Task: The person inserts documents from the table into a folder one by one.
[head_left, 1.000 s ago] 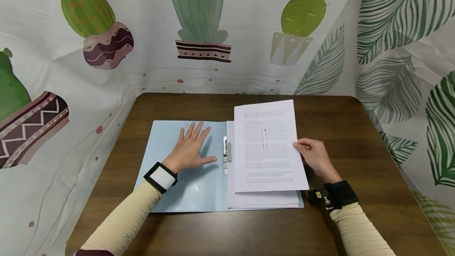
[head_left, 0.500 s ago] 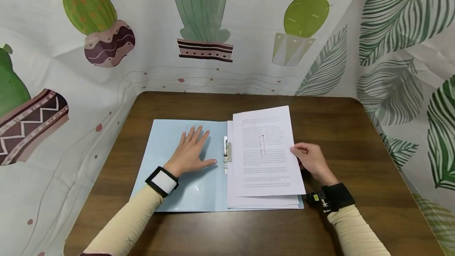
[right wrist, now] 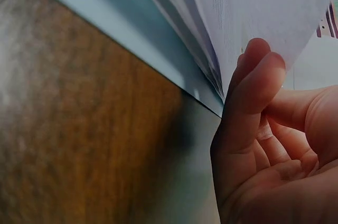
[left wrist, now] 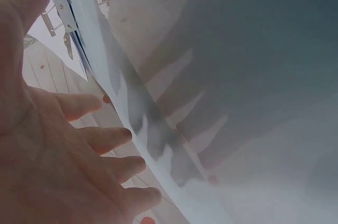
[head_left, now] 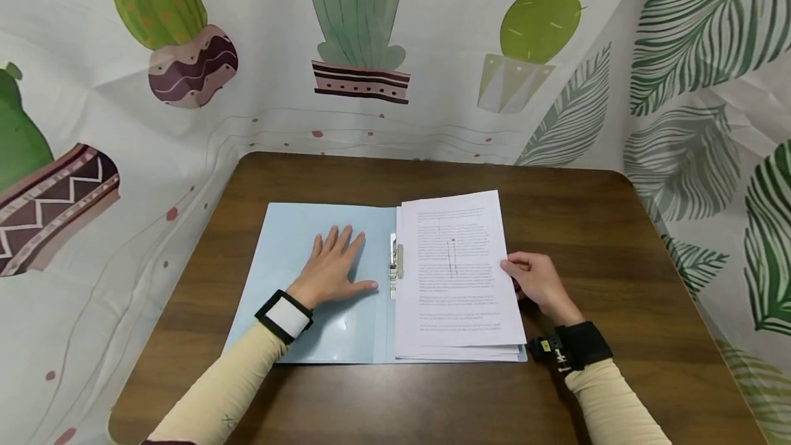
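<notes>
A light blue folder lies spread on the table, a metal clip along its spine. Over its left cover is my left hand, fingers straight and spread; whether the palm touches the cover I cannot tell. My right hand pinches the right edge of a printed sheet with red pen lines, between thumb and fingers. This sheet sits slightly tilted over a stack of white paper on the folder's right side. In the right wrist view, the thumb and curled fingers grip the paper's edge.
The brown wooden table surrounds the folder on all sides. Behind it hangs a white cloth printed with cacti and leaves. Each wrist wears a black strap, the left wrist strap with a white patch.
My right hand has brought the printed sheet left and toward me, lower over the stack, its left edge now near the clip. The left hand stays spread over the cover, nearly still.
</notes>
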A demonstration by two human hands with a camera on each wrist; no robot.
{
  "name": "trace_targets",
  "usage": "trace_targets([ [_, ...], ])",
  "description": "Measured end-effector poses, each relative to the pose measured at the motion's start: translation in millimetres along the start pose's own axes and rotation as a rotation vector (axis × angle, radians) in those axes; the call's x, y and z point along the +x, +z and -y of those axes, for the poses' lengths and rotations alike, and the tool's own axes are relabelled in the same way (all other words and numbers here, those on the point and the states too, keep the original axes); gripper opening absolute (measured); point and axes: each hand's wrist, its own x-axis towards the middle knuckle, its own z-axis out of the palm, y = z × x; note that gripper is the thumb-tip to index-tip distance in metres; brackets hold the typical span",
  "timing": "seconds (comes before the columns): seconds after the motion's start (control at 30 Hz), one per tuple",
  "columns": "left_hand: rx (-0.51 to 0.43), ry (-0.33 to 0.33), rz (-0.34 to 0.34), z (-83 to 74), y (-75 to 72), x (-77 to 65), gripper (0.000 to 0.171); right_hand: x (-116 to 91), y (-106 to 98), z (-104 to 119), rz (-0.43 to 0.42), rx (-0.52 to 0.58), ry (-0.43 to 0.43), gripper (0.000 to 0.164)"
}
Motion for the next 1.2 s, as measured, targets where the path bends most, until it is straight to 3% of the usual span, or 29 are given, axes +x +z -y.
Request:
trace_targets([
  [0.57,0.013,-0.005,0.026,-1.3,3.4,-1.0,0.104,-4.4,8.0,-1.0,0.031,-0.078,-0.011,0.029],
  [1.2,0.001,-0.015,0.052,-7.3,0.4,-0.9,0.103,-9.3,8.9,-1.2,-0.012,-0.178,-0.012,0.03],
])
